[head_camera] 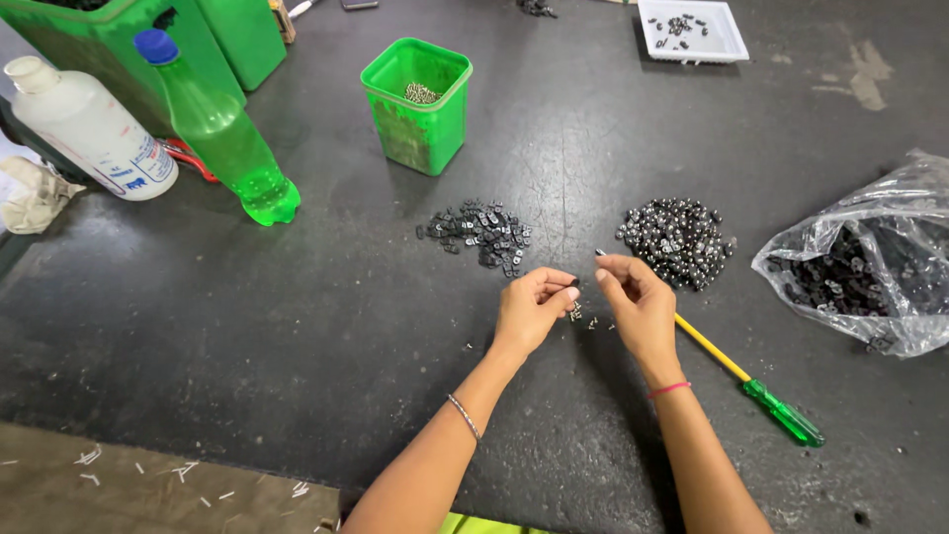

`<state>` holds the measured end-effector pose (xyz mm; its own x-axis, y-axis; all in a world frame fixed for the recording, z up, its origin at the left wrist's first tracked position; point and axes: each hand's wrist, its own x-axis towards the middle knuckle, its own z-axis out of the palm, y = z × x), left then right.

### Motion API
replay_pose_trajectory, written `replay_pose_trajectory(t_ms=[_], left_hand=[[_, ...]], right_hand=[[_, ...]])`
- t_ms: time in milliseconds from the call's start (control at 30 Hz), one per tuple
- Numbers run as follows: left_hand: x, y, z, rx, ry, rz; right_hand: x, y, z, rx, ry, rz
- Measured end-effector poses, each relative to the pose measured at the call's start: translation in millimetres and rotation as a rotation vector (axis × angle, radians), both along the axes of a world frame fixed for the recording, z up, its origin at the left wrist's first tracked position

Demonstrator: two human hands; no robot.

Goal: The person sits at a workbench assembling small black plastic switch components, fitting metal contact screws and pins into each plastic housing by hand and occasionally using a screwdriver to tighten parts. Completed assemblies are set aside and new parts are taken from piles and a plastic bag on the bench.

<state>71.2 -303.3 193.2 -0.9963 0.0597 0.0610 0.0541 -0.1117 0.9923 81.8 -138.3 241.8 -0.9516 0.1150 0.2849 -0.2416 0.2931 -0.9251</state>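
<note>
At ten o'clock, far left: white plastic bottle (87, 127), lying tilted, with a white label (138, 166) printed in blue and red near its base. Just beside it, toward eleven o'clock: green transparent bottle (219, 131) with blue cap, leaning, no label visible. At three o'clock, near the right edge: clear crumpled plastic bag (870, 252), open, filled with small dark parts. No signs or screens visible.
</note>
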Motion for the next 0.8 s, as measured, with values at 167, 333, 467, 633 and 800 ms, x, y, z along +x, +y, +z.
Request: replay_pose_trajectory(t_ms=[167, 333, 467, 633, 800], left_hand=[[2, -2, 4, 0.003, -0.021, 0.001], [3, -3, 7, 0.008, -0.015, -0.001], [5, -4, 7, 0.002, -0.002, 0.001], [5, -4, 5, 0.012, 0.000, 0.004], [4, -4, 3, 0.022, -0.004, 0.001]], right_hand=[[1, -3, 1, 0.025, -0.033, 0.005], [-1, -5, -4, 0.075, 0.011, -0.013], [0, -4, -8, 0.091, 0.019, 0.010], [1, -5, -9, 0.138, 0.018, 0.055], [2, -8, -6, 0.139, 0.015, 0.075]])
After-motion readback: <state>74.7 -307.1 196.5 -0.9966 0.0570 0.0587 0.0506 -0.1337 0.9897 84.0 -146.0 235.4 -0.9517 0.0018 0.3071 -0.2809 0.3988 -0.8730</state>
